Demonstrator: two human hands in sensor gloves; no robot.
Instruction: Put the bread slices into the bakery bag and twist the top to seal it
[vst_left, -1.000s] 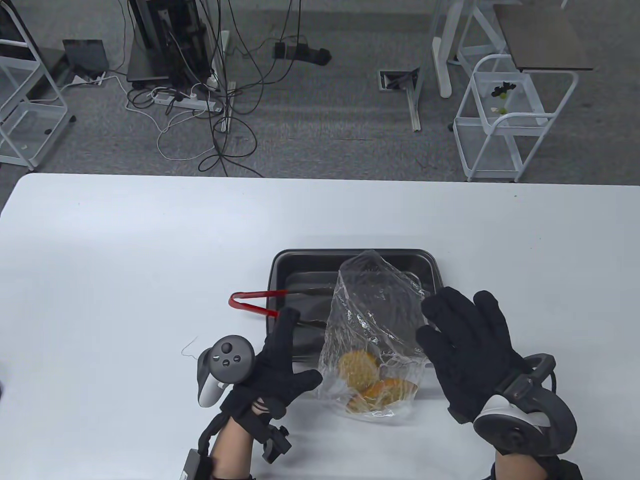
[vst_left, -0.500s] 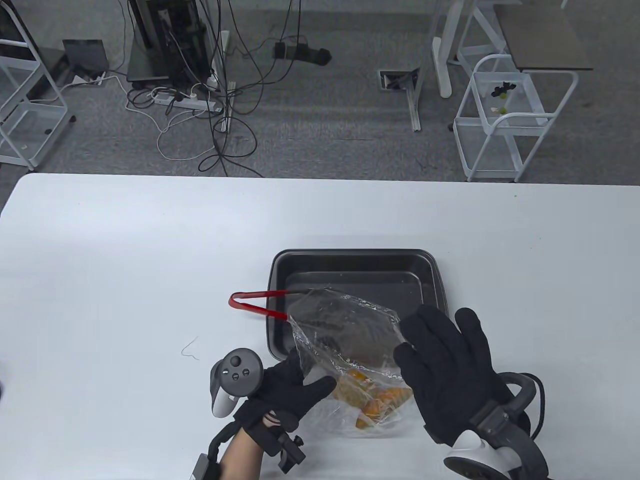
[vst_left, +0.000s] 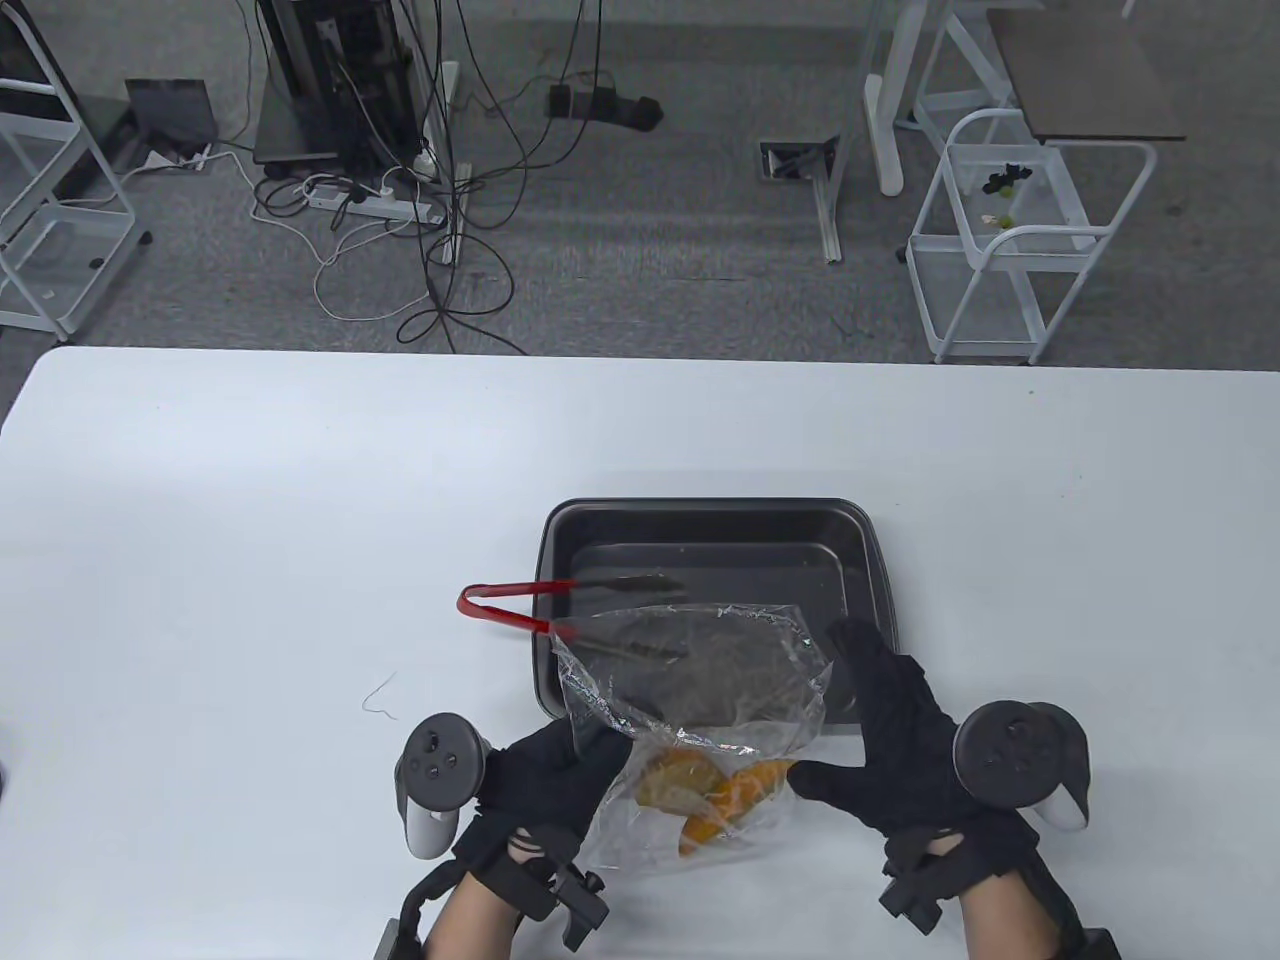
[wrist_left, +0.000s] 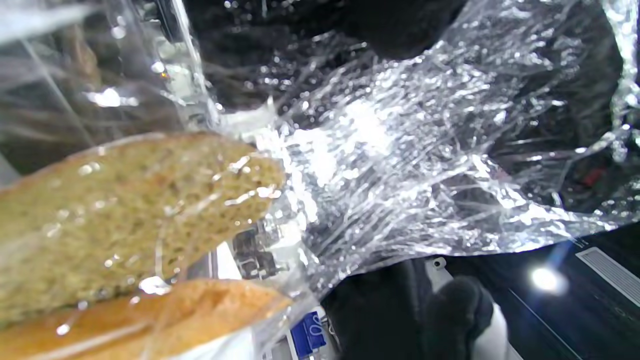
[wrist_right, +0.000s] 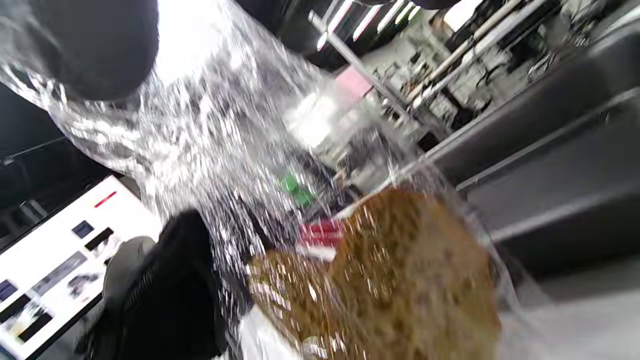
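Observation:
The clear bakery bag (vst_left: 700, 690) lies tilted between my two hands, its crumpled top spread over the near rim of the tray. Several golden bread slices (vst_left: 715, 790) sit at its bottom end, near the table's front edge. My left hand (vst_left: 565, 765) holds the bag's left edge, fingers curled behind the plastic. Against the bag's right side rests my right hand (vst_left: 850, 715), fingers straight and thumb pointing at the bread. The left wrist view shows the bread (wrist_left: 125, 215) and the bag film (wrist_left: 400, 150) up close. In the right wrist view the bread (wrist_right: 410, 270) sits behind the film.
A dark baking tray (vst_left: 710, 520) sits just beyond the bag. Red-handled tongs (vst_left: 510, 605) rest across its left rim, tips inside. A small piece of thread (vst_left: 378, 697) lies on the white table (vst_left: 250, 520) left of my left hand.
The bag tipped from upright to lying low over the tray's near rim. Both hands drew nearer and turned palms inward; the left took the bag's left edge.

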